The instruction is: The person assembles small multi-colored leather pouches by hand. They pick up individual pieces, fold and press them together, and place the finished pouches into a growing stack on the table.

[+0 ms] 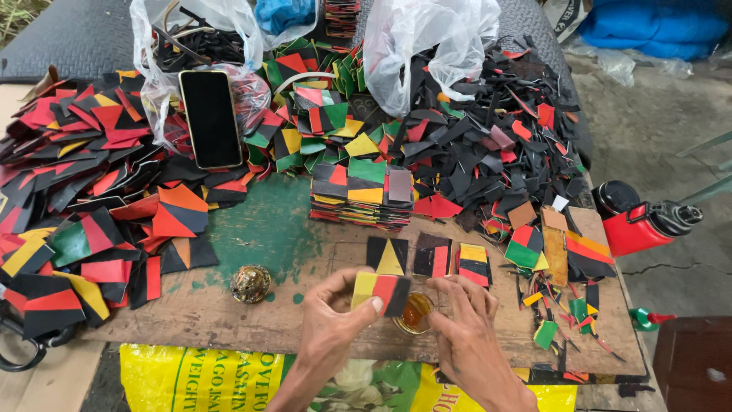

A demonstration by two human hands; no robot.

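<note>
Near the front edge of a worn wooden work board (229,313), the left hand (329,324) holds a yellow, red and black patchwork piece (381,293). Just right of it, the right hand (467,336) rests over a small glass cup of amber glue (415,313). A stack of multicoloured patchwork squares (360,197) lies farther back. A black smartphone (210,118) lies far left.

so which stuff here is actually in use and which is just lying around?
In use:
- left hand holding a yellow, red and black patch
- right hand at the small cup of amber liquid
- three patches in a row above the hands
- stacked patches

Lying about:
- phone
- red flask
- round metal lid
- plastic bags
</note>
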